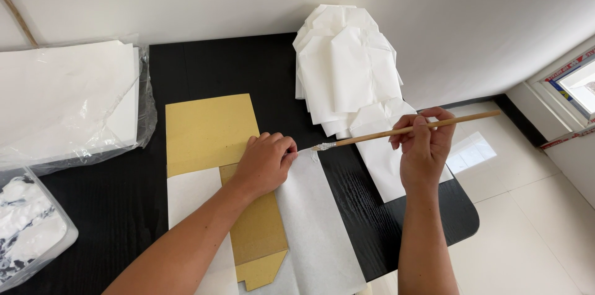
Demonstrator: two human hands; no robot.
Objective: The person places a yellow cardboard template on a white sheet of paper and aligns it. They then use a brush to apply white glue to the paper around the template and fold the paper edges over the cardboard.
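The left hand (265,162) lies knuckles-up with fingers curled, pressing flat on a mustard-yellow cardboard template (211,131) where a thin white sheet of paper (316,227) wraps over it; it grips nothing. The template is stiff and matte, with a narrower strip running toward the person and ending in a notched tab. The right hand (424,143) pinches a slender wooden brush (409,129) between thumb and fingertips, the pale bristle tip touching the paper edge just beside the left hand's fingers. All this rests on a black surface (365,208) with visible wood grain and a rounded corner. Behind the brush, a stack of folded white paper pieces (347,66) leans against the white wall. At far left, a pile of white sheets in crinkled clear plastic wrap (68,100) sits above a clear plastic tub (28,233) holding white paste.
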